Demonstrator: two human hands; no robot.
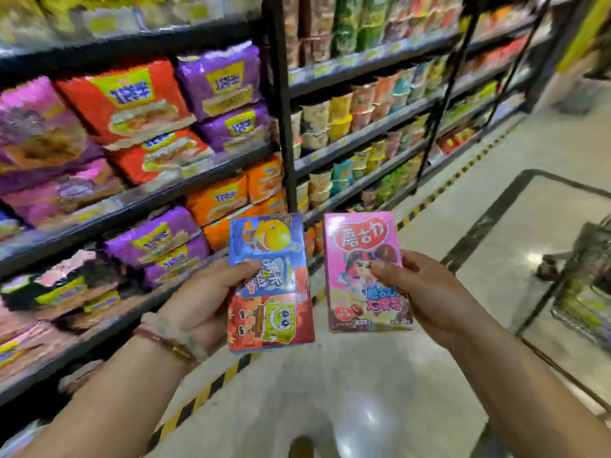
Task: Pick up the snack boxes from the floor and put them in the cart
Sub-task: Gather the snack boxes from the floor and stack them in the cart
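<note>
My left hand (201, 299) gripped the blue box (271, 282) and my right hand (420, 289) the pink box (363, 272), both upright above the floor (363, 391), the cart (588, 292) at far right.

A person's left hand (201, 292) grips a blue-and-red cartoon snack box (270, 282) at centre frame, thumb across its front, while the right hand (420, 289) pinches a pink snack box (365, 272) just beside it, the two boxes upright and apart. Bracelets (168, 338) circle the left wrist. Shelves (139, 200) of noodle packets fill the left of the frame; a wire cart (585, 292) stands at the right edge on a glossy floor (363, 408) edged with yellow-and-black tape (211, 388).
</note>
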